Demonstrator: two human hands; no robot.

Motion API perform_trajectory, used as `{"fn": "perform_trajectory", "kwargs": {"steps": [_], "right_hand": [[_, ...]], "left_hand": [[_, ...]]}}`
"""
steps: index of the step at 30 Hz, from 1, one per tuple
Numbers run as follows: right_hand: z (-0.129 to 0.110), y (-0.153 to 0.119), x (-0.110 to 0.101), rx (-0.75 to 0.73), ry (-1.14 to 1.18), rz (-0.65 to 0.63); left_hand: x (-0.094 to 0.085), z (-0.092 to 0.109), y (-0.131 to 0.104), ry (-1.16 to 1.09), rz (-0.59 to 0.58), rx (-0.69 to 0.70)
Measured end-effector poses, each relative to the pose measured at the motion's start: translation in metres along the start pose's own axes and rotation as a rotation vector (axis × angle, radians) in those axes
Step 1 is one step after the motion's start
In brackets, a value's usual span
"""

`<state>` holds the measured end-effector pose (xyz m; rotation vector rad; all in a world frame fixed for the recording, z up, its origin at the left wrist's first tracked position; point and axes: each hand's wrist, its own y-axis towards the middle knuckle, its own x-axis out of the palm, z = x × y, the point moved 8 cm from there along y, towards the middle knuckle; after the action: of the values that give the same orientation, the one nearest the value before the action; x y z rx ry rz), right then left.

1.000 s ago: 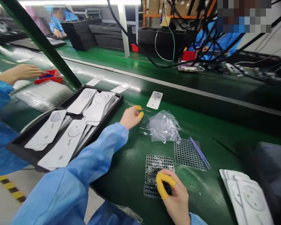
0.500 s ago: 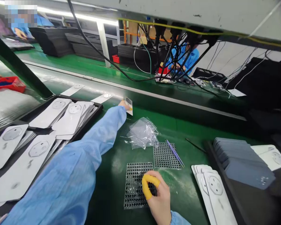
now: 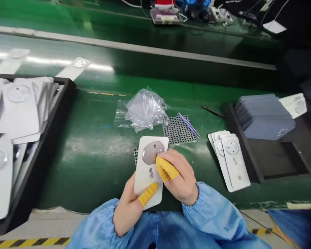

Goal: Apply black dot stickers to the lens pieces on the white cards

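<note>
A white panel with an octagonal metallic recess (image 3: 149, 173) is held upright-tilted near my body. My left hand (image 3: 134, 200) grips its lower left edge, a yellow-covered thumb on its face. My right hand (image 3: 177, 174), with yellow finger covers, is pinched at the recess's right side; what is between the fingertips is too small to name. Behind the panel lies a sheet of small black dots (image 3: 136, 155), mostly hidden. Another dotted sheet (image 3: 175, 131) lies beyond, with purple tweezers (image 3: 188, 125) on it. Clear plastic film (image 3: 145, 109) lies crumpled to its left.
A black tray (image 3: 63, 100) at the left holds stacked white panels (image 3: 18, 114). White panels (image 3: 235, 162) lie at the right, beside a black tray (image 3: 245, 155) with grey sheets (image 3: 266, 117). A dark thin tool (image 3: 212, 111) lies near it. Two panels (image 3: 74, 69) rest farther back.
The view has tilted down and turned. My left hand has come back from the far side with a panel. My right hand has left the dotted sheet and is now at the panel's recess.
</note>
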<state>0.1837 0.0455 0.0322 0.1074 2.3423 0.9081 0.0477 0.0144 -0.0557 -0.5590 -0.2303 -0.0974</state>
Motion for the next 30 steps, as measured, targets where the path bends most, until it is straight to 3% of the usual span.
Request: {"fn": "perform_trajectory", "kwargs": {"steps": [3, 7, 10, 18, 25, 30], "right_hand": [[-0.008, 0.002, 0.002, 0.023, 0.031, -0.096], [-0.025, 0.003, 0.005, -0.082, -0.012, -0.195], [-0.030, -0.002, 0.008, -0.141, -0.049, -0.185], [-0.030, -0.005, 0.011, -0.150, -0.072, -0.182], [-0.035, -0.015, 0.021, -0.063, -0.144, -0.286], [-0.035, -0.014, 0.016, -0.048, -0.045, -0.230]], "left_hand": [[-0.005, -0.004, -0.006, -0.031, 0.118, 0.023], [-0.006, 0.024, -0.008, -0.016, 0.147, 0.237], [-0.004, 0.038, -0.011, 0.058, 0.143, 0.356], [0.003, 0.039, -0.013, 0.241, 0.091, 0.445], [0.004, 0.044, -0.013, 0.334, 0.116, 0.482], [0.004, 0.049, -0.019, 0.433, 0.145, 0.577]]}}
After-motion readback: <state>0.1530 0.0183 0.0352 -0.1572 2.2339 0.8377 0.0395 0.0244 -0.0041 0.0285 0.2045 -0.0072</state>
